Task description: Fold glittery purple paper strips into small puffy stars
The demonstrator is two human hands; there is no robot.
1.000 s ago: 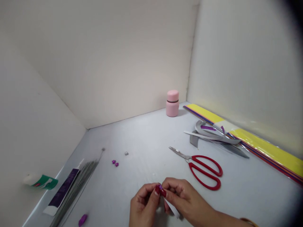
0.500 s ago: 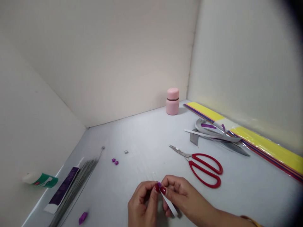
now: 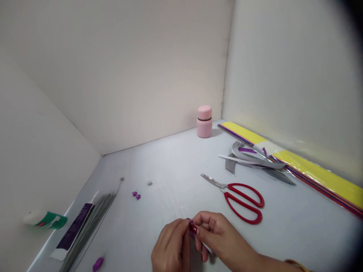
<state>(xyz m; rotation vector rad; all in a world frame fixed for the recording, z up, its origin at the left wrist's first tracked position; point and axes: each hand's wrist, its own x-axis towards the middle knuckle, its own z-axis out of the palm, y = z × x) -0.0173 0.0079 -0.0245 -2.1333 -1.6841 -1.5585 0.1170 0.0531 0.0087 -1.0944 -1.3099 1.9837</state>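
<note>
My left hand (image 3: 171, 245) and my right hand (image 3: 219, 235) meet low in the middle of the view, just above the table. Their thumbs and fingertips pinch a narrow paper strip (image 3: 192, 234), purple on one face and white on the other, with a small folded end. Most of the strip is hidden behind the fingers. Red-handled scissors (image 3: 223, 186) lie slightly apart beyond my right hand. Farther off to the left rest two tiny purple folded pieces (image 3: 136, 195) and a small silver one (image 3: 149, 183).
Grey and purple paper scraps (image 3: 256, 162) lie beside a long packet of coloured sheets (image 3: 309, 166) along the right wall. A pink jar (image 3: 204, 127) stands at the back corner. At left are thin wires (image 3: 95, 221), a purple tube (image 3: 75, 226), a green-and-white tube (image 3: 53, 220) and a purple piece (image 3: 98, 263).
My left fingers have curled over the strip, their backs now turned up. The strip's white tail, plain before, is mostly out of sight. The view has shifted slightly.
</note>
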